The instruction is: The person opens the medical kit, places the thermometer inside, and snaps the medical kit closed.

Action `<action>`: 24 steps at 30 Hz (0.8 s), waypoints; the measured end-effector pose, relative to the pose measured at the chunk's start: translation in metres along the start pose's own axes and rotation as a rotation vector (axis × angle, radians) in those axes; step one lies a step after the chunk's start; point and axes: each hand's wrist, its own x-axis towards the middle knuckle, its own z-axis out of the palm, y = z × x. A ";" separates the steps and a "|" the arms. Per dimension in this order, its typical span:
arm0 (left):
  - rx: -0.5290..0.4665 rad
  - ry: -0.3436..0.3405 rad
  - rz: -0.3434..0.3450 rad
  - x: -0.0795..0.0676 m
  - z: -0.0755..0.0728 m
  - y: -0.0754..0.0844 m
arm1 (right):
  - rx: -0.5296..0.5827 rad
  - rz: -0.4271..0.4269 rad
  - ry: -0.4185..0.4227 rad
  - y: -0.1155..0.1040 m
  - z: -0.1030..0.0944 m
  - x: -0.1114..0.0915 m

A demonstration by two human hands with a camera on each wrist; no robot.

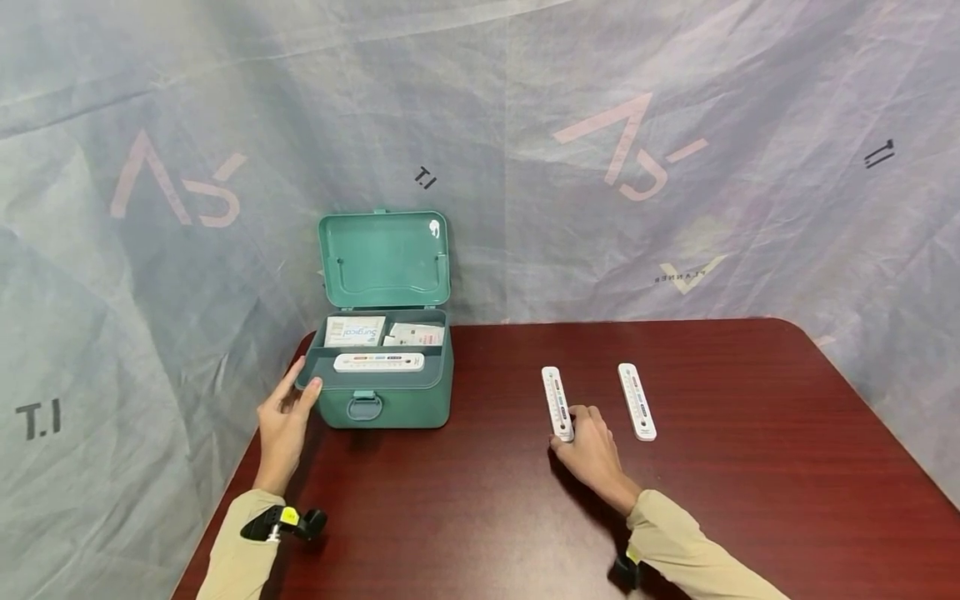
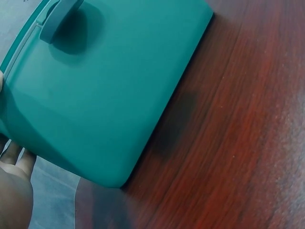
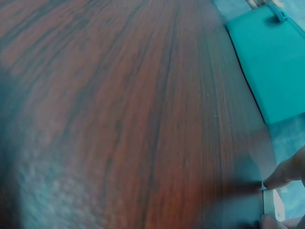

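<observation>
A green first-aid box (image 1: 408,406) stands at the table's left with its lid (image 1: 386,258) raised. My left hand (image 1: 283,429) grips its left front corner, thumb at the front rim and fingers along the side. One white thermometer (image 1: 378,362) lies across the box's front tray. Right of the box, my right hand (image 1: 592,450) pinches the near end of a second white thermometer (image 1: 555,396) between thumb and fingers. In the right wrist view only that thermometer's end (image 3: 269,202) shows, at the lower right. A third thermometer (image 1: 637,402) lies to the right of this hand.
In the box's back compartments sit a white box marked Surgical (image 1: 355,331) and some white packets (image 1: 415,335). A latch (image 1: 364,407) hangs on the box front. Beneath everything is a dark red wooden table (image 1: 495,500), with a grey printed cloth (image 1: 510,167) behind it.
</observation>
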 end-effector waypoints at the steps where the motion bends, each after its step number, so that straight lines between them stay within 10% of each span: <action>1: 0.002 0.003 0.000 0.000 0.000 -0.002 | 0.001 0.001 -0.003 0.000 0.000 0.000; 24: -0.044 -0.007 -0.014 0.003 0.000 -0.003 | 0.075 -0.048 0.019 0.004 -0.008 0.006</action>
